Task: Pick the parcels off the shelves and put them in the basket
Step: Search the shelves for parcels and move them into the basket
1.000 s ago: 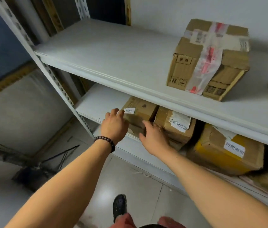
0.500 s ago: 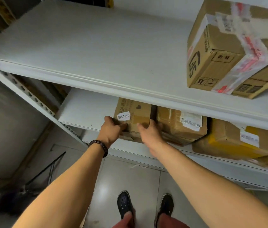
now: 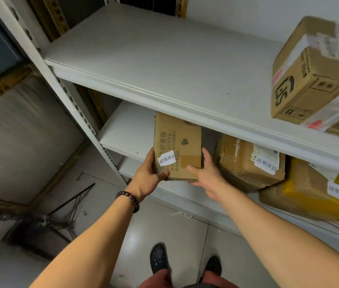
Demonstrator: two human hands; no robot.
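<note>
held parcel (image 3: 177, 146): brown cardboard, matt, white paper label
upper shelf (image 3: 164, 59): white painted board, smooth
floor (image 3: 170, 227): glossy tile
bracelet (image 3: 128, 198): dark beads
shoes (image 3: 158, 258): black, perforated

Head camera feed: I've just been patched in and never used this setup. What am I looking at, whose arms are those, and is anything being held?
There is no machine here. A person wears a wide-angle camera on the head, looking forward and down, so the two bare arms are theirs. The left hand, with a bead bracelet on its wrist, and the right hand grip a flat cardboard parcel at the front edge of the lower shelf. Beside it lie a taped brown parcel and a yellow-taped parcel. A large box sits on the upper shelf. A dark wire frame on the floor may be the basket.
</note>
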